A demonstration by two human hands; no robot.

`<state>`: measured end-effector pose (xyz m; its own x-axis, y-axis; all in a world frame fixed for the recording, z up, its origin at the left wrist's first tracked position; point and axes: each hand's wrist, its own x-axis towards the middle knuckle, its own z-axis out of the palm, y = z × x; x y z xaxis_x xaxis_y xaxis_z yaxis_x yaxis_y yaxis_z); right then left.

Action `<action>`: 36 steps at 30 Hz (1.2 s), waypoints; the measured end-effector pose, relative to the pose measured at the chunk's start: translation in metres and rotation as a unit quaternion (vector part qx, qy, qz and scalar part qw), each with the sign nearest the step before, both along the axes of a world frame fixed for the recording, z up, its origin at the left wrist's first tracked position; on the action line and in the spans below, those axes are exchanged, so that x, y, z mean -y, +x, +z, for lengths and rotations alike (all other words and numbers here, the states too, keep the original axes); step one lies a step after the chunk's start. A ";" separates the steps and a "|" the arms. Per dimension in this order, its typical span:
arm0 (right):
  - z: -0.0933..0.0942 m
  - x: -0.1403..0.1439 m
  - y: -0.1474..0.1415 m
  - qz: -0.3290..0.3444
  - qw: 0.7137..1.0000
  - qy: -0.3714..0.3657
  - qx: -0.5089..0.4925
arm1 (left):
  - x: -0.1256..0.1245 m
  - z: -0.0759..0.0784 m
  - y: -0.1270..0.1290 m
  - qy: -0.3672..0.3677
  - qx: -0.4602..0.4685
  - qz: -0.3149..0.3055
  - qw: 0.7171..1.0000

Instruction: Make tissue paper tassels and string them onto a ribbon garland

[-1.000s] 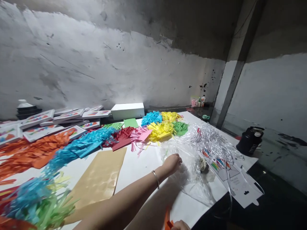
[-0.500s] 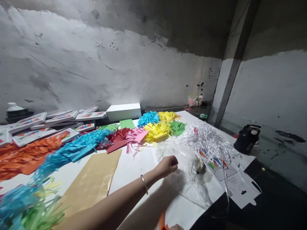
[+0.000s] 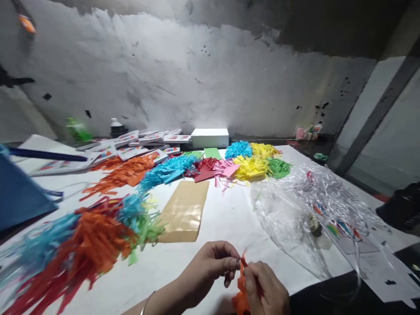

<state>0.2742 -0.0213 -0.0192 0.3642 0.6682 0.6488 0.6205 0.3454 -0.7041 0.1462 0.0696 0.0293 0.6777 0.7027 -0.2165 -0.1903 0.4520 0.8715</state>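
Both hands pinch a fringed orange paper piece at the table's near edge.

The left hand [image 3: 210, 267] and right hand [image 3: 265, 288] grasp the fringed orange paper piece [image 3: 242, 288] between fingertips, above the white table [image 3: 226, 218], near a clear plastic bag [image 3: 285, 218].

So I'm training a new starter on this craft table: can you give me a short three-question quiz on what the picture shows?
1. True or false: both hands pinch the orange paper.
2. What lies right of the tan sheet? A) clear plastic B) a laptop C) a bucket
3. Fill in: the white box stands at the table's far edge, against the ____.

Key: 1 true: the left hand's fingertips and the right hand meet on the paper. 2 A. 3 wall.
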 end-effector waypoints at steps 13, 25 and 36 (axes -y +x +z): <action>0.010 0.004 -0.040 0.158 0.969 -0.090 0.165 | 0.032 -0.013 -0.075 0.059 0.000 0.081 0.995; 0.015 0.009 -0.035 0.216 0.941 -0.149 0.215 | 0.047 -0.015 -0.088 0.188 -0.052 0.060 0.979; 0.013 0.017 -0.033 0.263 0.932 -0.153 0.197 | 0.047 -0.006 -0.089 0.127 -0.112 0.049 0.984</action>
